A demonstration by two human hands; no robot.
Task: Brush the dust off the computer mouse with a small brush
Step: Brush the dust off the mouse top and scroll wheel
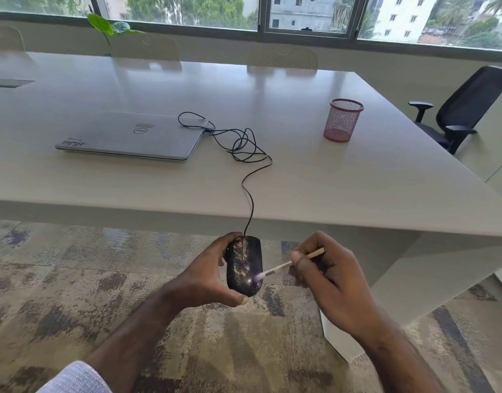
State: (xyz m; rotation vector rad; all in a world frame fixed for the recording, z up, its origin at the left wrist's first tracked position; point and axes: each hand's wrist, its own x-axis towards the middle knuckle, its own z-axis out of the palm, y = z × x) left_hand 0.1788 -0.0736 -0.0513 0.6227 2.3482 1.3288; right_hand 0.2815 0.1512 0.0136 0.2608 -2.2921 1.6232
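Sleeve (pixel 74 375) cuff, pale and knitted, sits closest to the lens at seven o'clock, on the arm that runs up to the left hand.

Biggest of all is the white table (pixel 300 171), filling the upper half of the view from nine o'clock round to three. On it, at eleven o'clock, lies a closed silver laptop (pixel 130 136); a pink mesh pen cup (pixel 343 120) stands well apart at one o'clock. A black office chair (pixel 468 106) waits off the table's corner at two o'clock. Patterned carpet (pixel 60 279) covers the floor below.

Next down in size, the left hand (pixel 207 279) wraps round the black computer mouse (pixel 245 265), held in the air over the carpet just short of the table edge, close to centre. Pale dust streaks the mouse's top, thickest along the middle. Its thin cable (pixel 251 202) climbs over the table edge and loops toward the laptop.

The right hand (pixel 326 276), at four o'clock of the mouse, pinches a small brush (pixel 289 263) pen-fashion; the purple bristles touch the mouse's near right flank.

Risks, as I judge them: the cable looks fairly taut over the edge, so a tug could drag the laptop or snag the loops. Sweeping inward may pack dust into the button seam, and whatever is brushed off will drop onto the carpet.
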